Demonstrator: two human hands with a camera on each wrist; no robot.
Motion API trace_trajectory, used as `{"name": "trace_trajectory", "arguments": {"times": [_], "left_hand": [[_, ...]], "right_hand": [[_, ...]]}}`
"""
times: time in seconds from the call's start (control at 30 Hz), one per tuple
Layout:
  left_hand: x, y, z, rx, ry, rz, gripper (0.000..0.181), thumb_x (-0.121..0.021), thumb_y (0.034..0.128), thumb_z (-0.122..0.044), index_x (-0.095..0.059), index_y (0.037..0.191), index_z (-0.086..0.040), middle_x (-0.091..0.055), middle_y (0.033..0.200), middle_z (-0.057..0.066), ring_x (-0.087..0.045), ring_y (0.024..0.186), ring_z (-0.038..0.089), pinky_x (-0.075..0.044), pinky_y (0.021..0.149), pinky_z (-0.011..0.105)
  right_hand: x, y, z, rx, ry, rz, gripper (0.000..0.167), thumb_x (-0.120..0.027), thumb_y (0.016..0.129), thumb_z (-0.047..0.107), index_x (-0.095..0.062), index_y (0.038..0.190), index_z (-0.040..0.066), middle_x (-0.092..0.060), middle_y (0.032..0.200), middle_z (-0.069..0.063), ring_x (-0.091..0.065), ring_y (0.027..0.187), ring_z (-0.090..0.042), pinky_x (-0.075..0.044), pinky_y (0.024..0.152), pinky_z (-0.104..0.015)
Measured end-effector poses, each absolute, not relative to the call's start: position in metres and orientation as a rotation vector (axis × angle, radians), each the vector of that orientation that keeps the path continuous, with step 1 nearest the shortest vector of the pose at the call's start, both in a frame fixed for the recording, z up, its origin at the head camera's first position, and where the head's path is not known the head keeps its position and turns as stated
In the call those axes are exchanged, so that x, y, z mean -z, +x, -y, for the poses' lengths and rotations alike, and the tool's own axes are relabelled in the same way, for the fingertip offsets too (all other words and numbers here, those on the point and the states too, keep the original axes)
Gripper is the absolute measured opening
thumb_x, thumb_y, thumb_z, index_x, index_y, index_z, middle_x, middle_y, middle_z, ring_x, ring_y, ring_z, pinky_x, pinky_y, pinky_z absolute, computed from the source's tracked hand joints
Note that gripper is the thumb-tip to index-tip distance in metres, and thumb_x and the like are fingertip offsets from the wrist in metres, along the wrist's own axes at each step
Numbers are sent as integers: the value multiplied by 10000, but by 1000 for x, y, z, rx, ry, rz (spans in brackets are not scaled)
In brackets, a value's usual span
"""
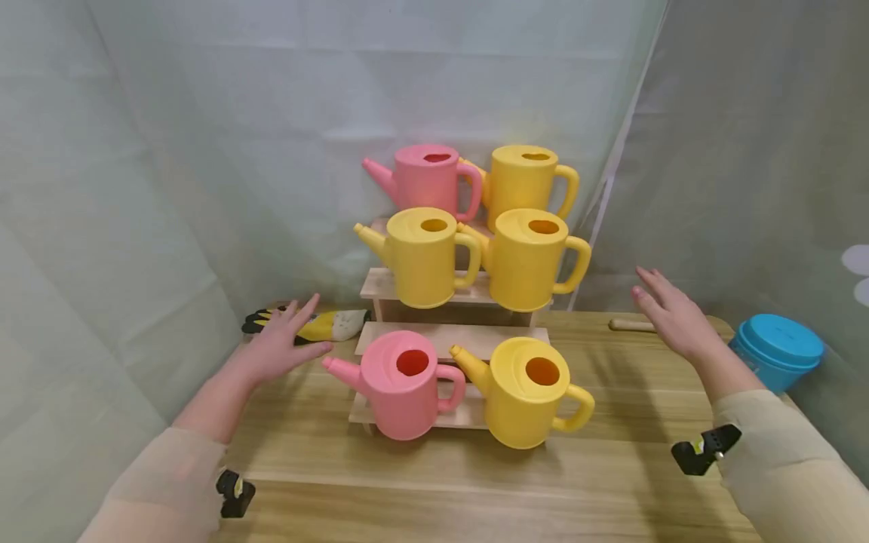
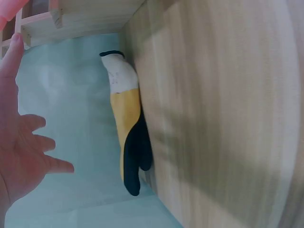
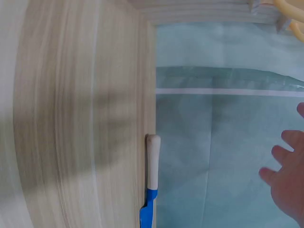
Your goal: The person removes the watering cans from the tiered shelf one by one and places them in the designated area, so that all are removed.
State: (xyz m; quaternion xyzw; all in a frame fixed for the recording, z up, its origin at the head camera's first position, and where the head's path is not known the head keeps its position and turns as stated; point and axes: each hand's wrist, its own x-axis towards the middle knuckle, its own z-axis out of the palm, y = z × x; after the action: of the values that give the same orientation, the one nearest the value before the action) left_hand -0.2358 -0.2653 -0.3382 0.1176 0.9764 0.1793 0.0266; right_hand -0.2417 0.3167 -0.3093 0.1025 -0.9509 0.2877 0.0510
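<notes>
Both hands hover over the table with fingers spread, holding nothing. The left hand (image 1: 277, 348) is left of the wooden tiered stand (image 1: 462, 338), near a work glove (image 2: 124, 109) in yellow, white and black. Well right of the stand, the right hand (image 1: 672, 315) is raised near a wooden-handled tool (image 3: 153, 164) with a blue metal part, cut off by the frame. A pink watering can (image 1: 400, 400) and a yellow watering can (image 1: 519, 407) stand on the lowest step. Two yellow watering cans (image 1: 424, 264) sit midway; pink (image 1: 426, 181) and yellow watering cans (image 1: 521, 181) are on top.
A blue lidded tub (image 1: 777, 347) stands at the table's right edge. Pale cloth (image 1: 285, 136) hangs behind and beside the wooden table (image 1: 434, 490). The cans' spouts point left and their handles right.
</notes>
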Motion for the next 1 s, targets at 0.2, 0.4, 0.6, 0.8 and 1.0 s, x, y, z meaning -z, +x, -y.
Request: {"name": "trace_trajectory", "arguments": {"times": [0.2, 0.4, 0.6, 0.8, 1.0], "left_hand": [[352, -228, 265, -625, 480, -2994, 900, -573, 860, -552, -89, 1516, -173, -78, 1475, 359, -5, 1289, 615, -144, 893, 789], [363, -226, 268, -594, 577, -3027, 847, -570, 879, -519, -148, 1510, -143, -151, 1461, 357, -96, 1276, 621, -185, 922, 756], [372, -225, 270, -675, 600, -2993, 900, -586, 850, -554, -140, 1510, -134, -207, 1485, 278, -195, 1324, 508, -211, 1009, 663], [386, -222, 272, -831, 571, -2904, 953, -622, 814, -568, -98, 1516, -192, -205, 1514, 202, -248, 1331, 450, -255, 1013, 629], [403, -216, 271, -890, 550, -2872, 910, -689, 799, -489, -203, 1503, -178, -290, 1483, 195, -320, 1294, 456, -295, 981, 640]], "right_hand": [[306, -242, -312, -977, 248, 2821, 675, -318, 994, 468, -81, 1510, 102, -171, 1477, -317, -225, 1271, -561, -271, 912, -713], [296, -247, -304, -1093, 207, 2777, 753, -360, 963, 519, -30, 1512, 122, -229, 1484, -267, -256, 1299, -499, -261, 960, -677], [280, -255, -296, -1187, 203, 2747, 803, -399, 934, 546, -9, 1514, 150, -302, 1447, -279, -383, 1226, -488, -285, 985, -636], [271, -257, -294, -1275, 196, 2697, 793, -412, 935, 526, 4, 1515, 181, -340, 1418, -287, -454, 1158, -479, -313, 989, -604], [265, -259, -300, -1290, 127, 2657, 773, -399, 929, 545, -12, 1516, 224, -330, 1436, -260, -489, 1127, -427, -322, 986, -599]]}}
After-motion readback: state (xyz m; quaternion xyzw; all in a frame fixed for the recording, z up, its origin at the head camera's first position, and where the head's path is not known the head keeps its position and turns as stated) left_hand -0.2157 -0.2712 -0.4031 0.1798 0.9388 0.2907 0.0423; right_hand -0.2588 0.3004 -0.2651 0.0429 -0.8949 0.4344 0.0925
